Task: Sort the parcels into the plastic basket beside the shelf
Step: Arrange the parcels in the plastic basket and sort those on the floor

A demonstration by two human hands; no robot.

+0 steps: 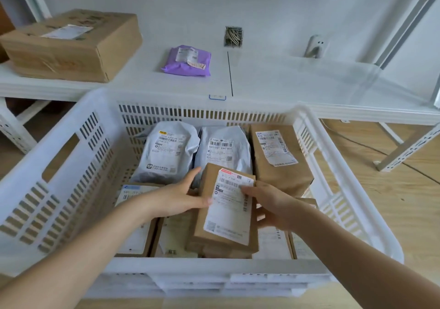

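Holding a brown parcel (226, 208) over the basket's (78, 127) near middle: left hand (181, 196) with straight fingers flat on its left edge, right hand (269, 204) gripping the right edge, fingers tucked under, mostly hidden. Beneath, brown parcels half covered, count unclear. Along the far wall, two grey bags (166, 154) and one brown packet (278, 156). On the white shelf (297, 82), one carton (71, 44) at the left edge, one purple bag (187, 61) mid-shelf. Wooden floor (392, 201).
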